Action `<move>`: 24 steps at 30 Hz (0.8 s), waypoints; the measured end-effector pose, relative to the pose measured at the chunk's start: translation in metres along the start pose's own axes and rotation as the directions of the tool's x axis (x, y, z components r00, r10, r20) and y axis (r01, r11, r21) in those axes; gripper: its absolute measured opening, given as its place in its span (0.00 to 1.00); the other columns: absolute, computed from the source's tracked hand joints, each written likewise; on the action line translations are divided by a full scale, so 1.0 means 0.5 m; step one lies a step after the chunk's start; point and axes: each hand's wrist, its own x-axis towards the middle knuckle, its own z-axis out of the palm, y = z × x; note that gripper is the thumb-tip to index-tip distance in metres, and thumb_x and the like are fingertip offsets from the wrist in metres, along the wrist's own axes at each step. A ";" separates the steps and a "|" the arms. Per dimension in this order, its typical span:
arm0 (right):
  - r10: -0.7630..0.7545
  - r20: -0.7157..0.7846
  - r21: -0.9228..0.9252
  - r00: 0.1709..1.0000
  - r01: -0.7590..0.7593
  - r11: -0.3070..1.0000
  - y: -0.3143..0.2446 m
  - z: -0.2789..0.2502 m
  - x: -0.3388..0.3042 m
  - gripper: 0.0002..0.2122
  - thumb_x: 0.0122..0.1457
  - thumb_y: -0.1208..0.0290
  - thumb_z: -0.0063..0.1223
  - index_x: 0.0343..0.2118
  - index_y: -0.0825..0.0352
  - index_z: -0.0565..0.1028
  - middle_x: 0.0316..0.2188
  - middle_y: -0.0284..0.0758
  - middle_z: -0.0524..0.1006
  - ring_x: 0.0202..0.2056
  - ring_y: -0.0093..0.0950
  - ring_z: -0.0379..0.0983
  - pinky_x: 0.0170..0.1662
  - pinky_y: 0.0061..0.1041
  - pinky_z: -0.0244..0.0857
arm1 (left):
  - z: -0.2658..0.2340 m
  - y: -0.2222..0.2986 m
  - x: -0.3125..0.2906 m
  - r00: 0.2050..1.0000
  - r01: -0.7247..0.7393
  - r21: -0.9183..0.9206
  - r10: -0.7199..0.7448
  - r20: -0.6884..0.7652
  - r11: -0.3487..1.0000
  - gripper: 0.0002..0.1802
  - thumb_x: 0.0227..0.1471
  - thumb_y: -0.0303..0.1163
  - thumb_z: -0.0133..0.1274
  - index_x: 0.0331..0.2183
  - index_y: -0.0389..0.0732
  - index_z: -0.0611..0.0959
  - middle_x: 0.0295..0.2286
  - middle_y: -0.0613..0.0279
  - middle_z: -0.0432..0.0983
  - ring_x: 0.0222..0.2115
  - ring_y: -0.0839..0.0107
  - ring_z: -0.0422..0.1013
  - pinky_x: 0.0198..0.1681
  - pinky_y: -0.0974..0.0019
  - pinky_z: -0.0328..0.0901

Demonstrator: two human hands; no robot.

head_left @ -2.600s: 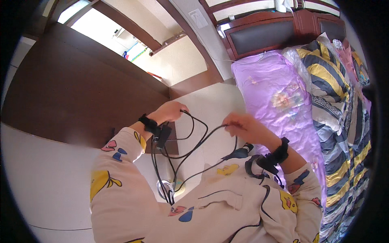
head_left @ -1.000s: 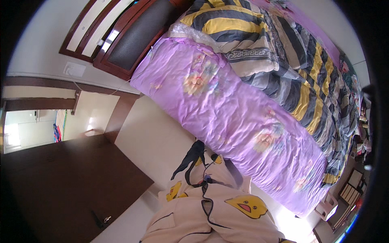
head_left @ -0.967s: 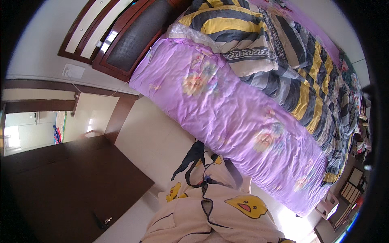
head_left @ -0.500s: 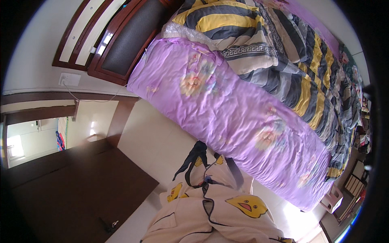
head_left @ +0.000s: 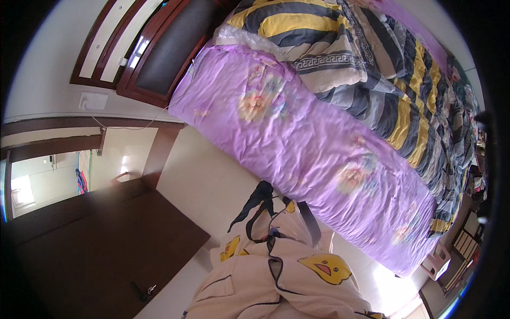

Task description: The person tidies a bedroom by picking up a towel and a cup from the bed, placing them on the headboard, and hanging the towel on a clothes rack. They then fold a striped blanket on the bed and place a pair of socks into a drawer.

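Neither of my hands is in view. Below me is my cream top (head_left: 239, 282) with yellow duck prints and dark piping. A dark strip of cloth (head_left: 258, 202) hangs at its front, near the side of the bed. The bed carries a purple floral sheet (head_left: 313, 143), smooth in places and wrinkled in others. A striped blanket (head_left: 377, 106) in grey, black, yellow and beige lies bunched over its far side. Part of a whitish, shiny fabric (head_left: 247, 41) shows by the blanket near the headboard.
At the upper left stands a dark wooden headboard (head_left: 172, 53). A thin cable (head_left: 133, 127) runs from a wall socket (head_left: 94, 100) toward the bed. On the left is a dark brown door (head_left: 106, 239) beside a doorway. A plastic stool (head_left: 437, 260) stands past the bed's right end.
The view has shifted very slightly, and the dark cloth strip hangs a little differently. The bed, sheet and blanket look the same.
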 end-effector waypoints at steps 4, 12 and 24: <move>-0.003 -0.011 -0.004 1.000 0.003 1.000 0.001 -0.004 0.006 0.13 0.51 0.63 0.55 0.38 0.63 0.75 0.35 0.41 0.75 0.38 0.36 0.72 0.41 0.29 0.64 | -0.012 -0.036 -0.029 0.920 -0.356 0.056 0.339 0.195 0.933 0.11 0.41 0.31 0.54 0.31 0.40 0.79 0.33 0.61 0.73 0.37 0.68 0.68 0.39 0.66 0.63; -0.015 -0.037 -0.029 0.999 0.014 0.999 -0.006 -0.012 0.009 0.14 0.51 0.63 0.55 0.39 0.63 0.75 0.35 0.41 0.75 0.38 0.36 0.72 0.41 0.29 0.64 | -0.474 -0.212 -0.084 0.951 0.152 0.069 -0.127 -0.281 0.986 0.16 0.46 0.39 0.51 0.37 0.43 0.76 0.33 0.64 0.72 0.36 0.71 0.68 0.37 0.68 0.64; -0.013 -0.099 -0.087 0.995 0.005 0.996 -0.027 -0.034 -0.006 0.14 0.51 0.63 0.55 0.39 0.63 0.75 0.36 0.42 0.75 0.38 0.37 0.72 0.41 0.30 0.64 | -1.068 0.265 0.223 0.270 -0.726 -0.241 -0.055 -0.961 0.645 0.25 0.54 0.41 0.48 0.49 0.36 0.67 0.44 0.56 0.69 0.46 0.63 0.67 0.43 0.69 0.65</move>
